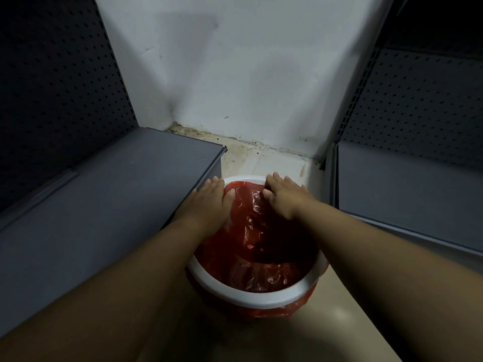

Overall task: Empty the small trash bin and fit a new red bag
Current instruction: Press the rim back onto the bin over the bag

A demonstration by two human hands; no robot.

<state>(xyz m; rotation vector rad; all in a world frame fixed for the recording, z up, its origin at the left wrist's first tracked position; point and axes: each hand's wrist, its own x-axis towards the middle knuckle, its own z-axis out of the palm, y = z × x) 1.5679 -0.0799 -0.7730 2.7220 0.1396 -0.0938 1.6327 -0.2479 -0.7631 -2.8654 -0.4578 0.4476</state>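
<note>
Head view: bin [261, 296] on floor [352, 322], bag [251, 231] inside, cuffed over near rim only. Left hand [214, 202], right hand [283, 195] flat, pressing bag at far rim. Overstretched, could tear or slip in.

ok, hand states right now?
Left hand: open, fingers flat on the bin rim, thumb on the red bag.
Right hand: on the red bag at the bin rim; grip cannot be told.

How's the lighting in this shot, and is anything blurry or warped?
Head view: dim overall; the white wall is brightest, both pegboard panels nearly black; glints on the red bag; wide-angle lens bends the shelf edges; nearest forearms look soft.
</note>
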